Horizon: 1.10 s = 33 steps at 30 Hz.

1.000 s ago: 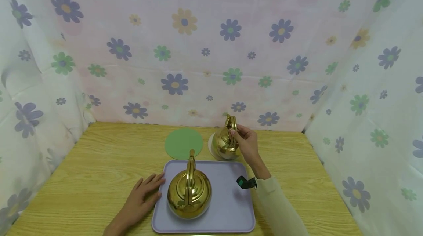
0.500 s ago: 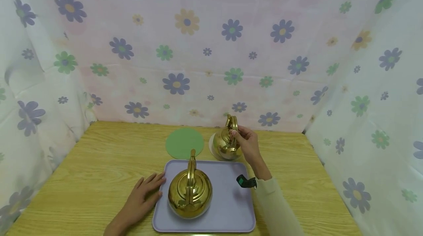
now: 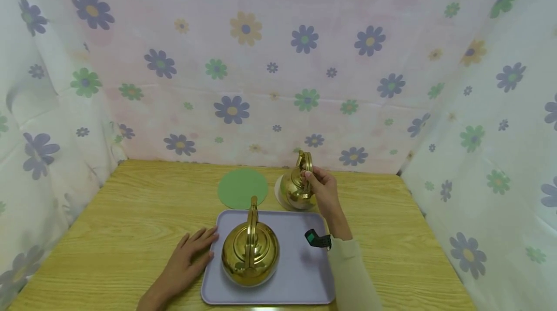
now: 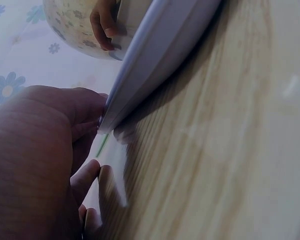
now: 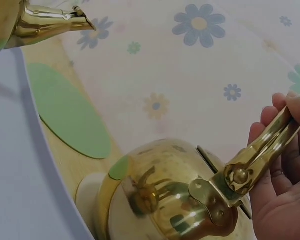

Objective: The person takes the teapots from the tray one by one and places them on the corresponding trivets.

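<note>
My right hand [image 3: 327,194] grips the upright handle of a small shiny brass kettle [image 3: 290,189], at the back of the table. This kettle stands over a pale round mat [image 3: 279,199]; whether its base touches the mat is hidden. In the right wrist view, thumb and fingers close around the handle [image 5: 264,152]. A larger brass kettle [image 3: 250,258] sits on the left part of a lilac tray [image 3: 302,272], its spout pointing away. My left hand [image 3: 187,260] lies beside the tray, fingers extended. Its fingertips touch the tray's left edge [image 4: 135,75] in the left wrist view.
A round green mat [image 3: 241,186] lies behind the tray, left of the small kettle. A black wrist device [image 3: 316,238] is above the tray's right side. Flowered cloth [image 3: 274,50] hangs around the back and sides of the wood-grain table [image 3: 130,214].
My right wrist and sleeve have shifted slightly left, while that hand keeps its grip on the small kettle. Both kettles, the tray and my left hand stay about where they were.
</note>
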{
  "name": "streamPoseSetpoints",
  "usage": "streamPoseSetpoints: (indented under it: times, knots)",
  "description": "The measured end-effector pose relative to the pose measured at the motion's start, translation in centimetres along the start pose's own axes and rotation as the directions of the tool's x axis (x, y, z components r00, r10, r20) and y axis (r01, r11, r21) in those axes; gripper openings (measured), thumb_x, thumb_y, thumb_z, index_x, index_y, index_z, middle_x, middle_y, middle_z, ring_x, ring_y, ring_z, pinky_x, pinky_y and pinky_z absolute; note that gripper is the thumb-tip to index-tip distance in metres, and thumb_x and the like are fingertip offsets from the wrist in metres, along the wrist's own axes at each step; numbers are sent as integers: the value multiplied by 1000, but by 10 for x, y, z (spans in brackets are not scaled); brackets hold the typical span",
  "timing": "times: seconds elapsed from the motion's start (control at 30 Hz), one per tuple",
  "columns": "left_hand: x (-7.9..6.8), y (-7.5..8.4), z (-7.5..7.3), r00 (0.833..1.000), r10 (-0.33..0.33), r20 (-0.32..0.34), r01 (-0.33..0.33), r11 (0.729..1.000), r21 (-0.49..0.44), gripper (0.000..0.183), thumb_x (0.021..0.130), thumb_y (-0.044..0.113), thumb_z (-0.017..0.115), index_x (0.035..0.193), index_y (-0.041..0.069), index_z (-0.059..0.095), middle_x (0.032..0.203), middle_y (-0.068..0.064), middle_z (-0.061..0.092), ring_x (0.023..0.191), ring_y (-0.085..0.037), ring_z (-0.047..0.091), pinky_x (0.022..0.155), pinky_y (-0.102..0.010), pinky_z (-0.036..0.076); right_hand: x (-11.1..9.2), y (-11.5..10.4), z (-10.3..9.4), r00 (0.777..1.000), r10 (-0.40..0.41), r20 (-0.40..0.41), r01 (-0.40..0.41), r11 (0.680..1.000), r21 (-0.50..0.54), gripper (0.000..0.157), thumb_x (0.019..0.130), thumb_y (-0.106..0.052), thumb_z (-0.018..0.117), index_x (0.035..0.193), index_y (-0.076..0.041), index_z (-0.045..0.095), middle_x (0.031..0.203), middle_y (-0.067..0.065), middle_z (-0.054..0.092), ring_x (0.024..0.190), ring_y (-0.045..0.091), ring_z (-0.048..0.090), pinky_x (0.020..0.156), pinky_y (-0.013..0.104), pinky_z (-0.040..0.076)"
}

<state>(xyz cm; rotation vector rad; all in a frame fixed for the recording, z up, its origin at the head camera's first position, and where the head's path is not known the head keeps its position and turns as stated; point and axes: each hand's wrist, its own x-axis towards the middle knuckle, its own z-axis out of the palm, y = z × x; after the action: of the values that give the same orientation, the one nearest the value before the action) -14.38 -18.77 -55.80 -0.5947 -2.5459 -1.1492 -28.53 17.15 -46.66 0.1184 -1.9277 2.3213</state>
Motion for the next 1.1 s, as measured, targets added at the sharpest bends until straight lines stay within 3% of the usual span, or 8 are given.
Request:
streamPoseSetpoints:
  times: [0.23, 0.37, 0.5, 0.7, 0.97, 1.1]
  knots:
    - [1, -2, 2, 1000, -2, 7, 2, 1000, 5, 38, 94, 15, 71, 132, 11, 68, 145, -12, 60, 132, -48, 47, 119, -16, 1, -5, 3, 5, 998, -30, -54, 29, 999, -20, 32, 102, -7, 60, 126, 15, 61, 110, 23, 72, 87, 15, 70, 80, 23, 57]
    - [0, -2, 2, 1000, 1, 9, -1, 1000, 7, 39, 94, 15, 71, 132, 11, 68, 145, -11, 60, 132, -49, 48, 119, -17, 1, -11, 2, 6, 997, -33, -63, 29, 998, -63, 33, 103, -7, 59, 129, 13, 61, 119, 28, 69, 99, 21, 71, 88, 24, 56]
    - [0, -3, 1, 1000, -3, 7, 3, 1000, 2, 39, 94, 15, 71, 132, 11, 68, 145, -10, 60, 133, -47, 47, 119, -16, 1, -19, -2, 6, 996, -35, -78, 25, 992, -123, 34, 103, -7, 58, 134, 8, 60, 127, 28, 66, 117, 30, 67, 93, 22, 54]
    - [1, -4, 0, 1000, 4, 3, -4, 1000, 12, 39, 94, 15, 71, 132, 12, 68, 145, -10, 60, 134, -44, 48, 118, -16, 1, -33, -7, 4, 996, -58, -67, 42, 973, -229, 39, 104, -8, 56, 141, 6, 55, 139, 24, 60, 128, 34, 59, 96, 19, 50]
    - [1, -6, 0, 1000, 2, 3, -2, 1000, 13, 38, 94, 14, 72, 132, 11, 68, 145, -10, 60, 139, -29, 47, 118, -16, 1, -51, -8, 2, 993, -102, -66, 88, 977, -195, 41, 104, -1, 53, 144, 3, 53, 146, 20, 56, 136, 33, 53, 99, 14, 47]
    - [1, -6, 1, 1000, 9, 1, -9, 1000, 13, 39, 93, 14, 72, 131, 11, 69, 144, -11, 61, 138, -33, 48, 118, -16, 2, -63, -10, 2, 991, -103, -81, 91, 986, -137, 43, 103, 0, 51, 145, 8, 49, 146, 24, 54, 135, 30, 55, 100, 16, 48]
